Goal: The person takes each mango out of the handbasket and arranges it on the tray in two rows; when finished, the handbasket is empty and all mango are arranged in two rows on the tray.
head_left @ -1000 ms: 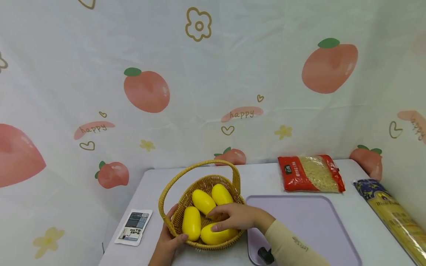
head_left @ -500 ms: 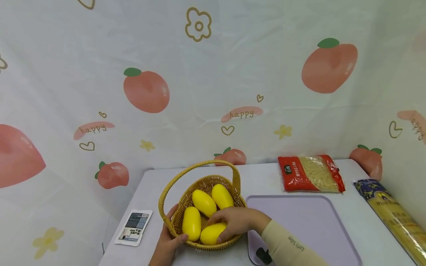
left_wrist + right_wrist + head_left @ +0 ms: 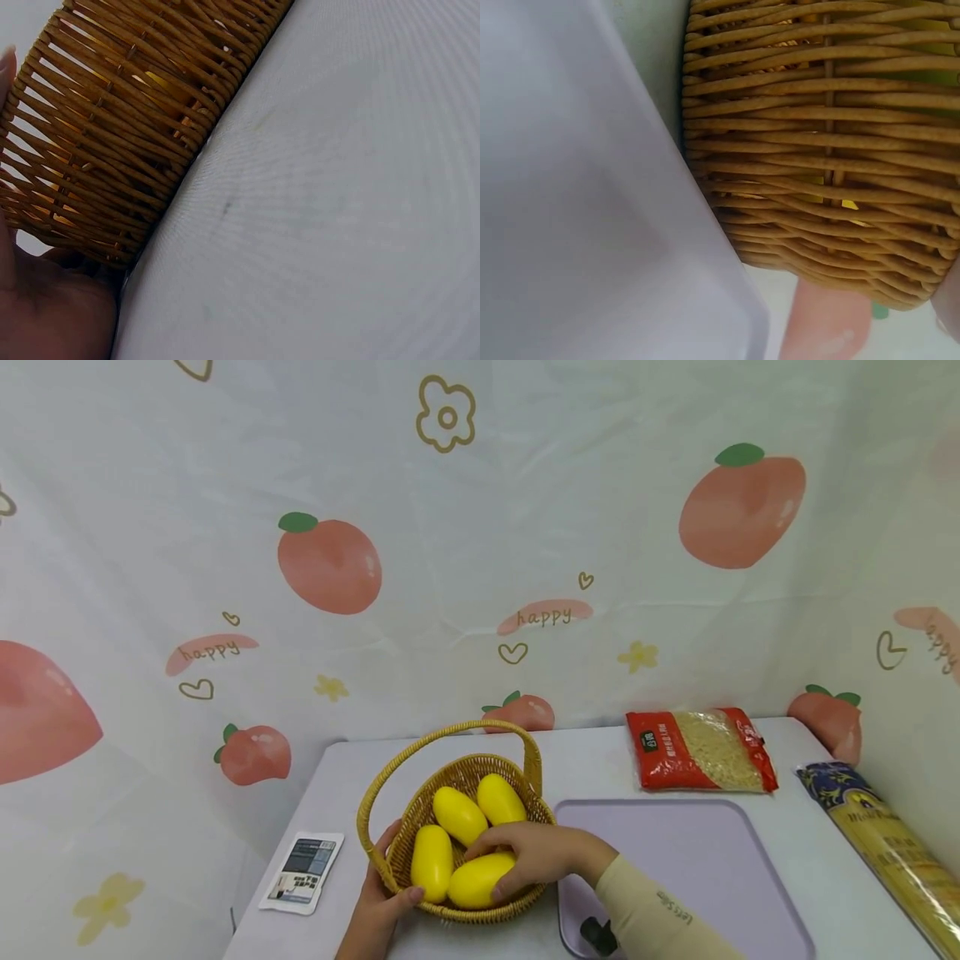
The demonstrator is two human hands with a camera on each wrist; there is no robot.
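Observation:
A wicker basket (image 3: 468, 917) with a tall handle (image 3: 372, 789) stands on the white table, several smooth yellow oblong fruits lying in it. My left hand (image 3: 375, 906) holds its left side, thumb over the rim and fingers outside. The left wrist view shows the woven wall (image 3: 135, 127) and part of that hand (image 3: 52, 315). Inside the basket, my right hand (image 3: 540, 856) grips the front right yellow fruit (image 3: 476, 883), fingers over its far side and thumb on its near side. Two more fruits (image 3: 460, 816) lie behind and one (image 3: 432, 864) to the left. The right wrist view has the basket's outer wall (image 3: 817, 120).
A pale purple tray (image 3: 675, 852) lies right of the basket, its edge close to the wicker. Behind it sits a red packet of pale grains or noodles (image 3: 701, 750). A long yellow pasta packet (image 3: 885, 852) lies at the right edge, a small white pouch (image 3: 302, 872) at left.
My right hand has come down from above the front right fruit and closed round it. That fruit has shifted slightly left and up. The left hand and basket have stayed put.

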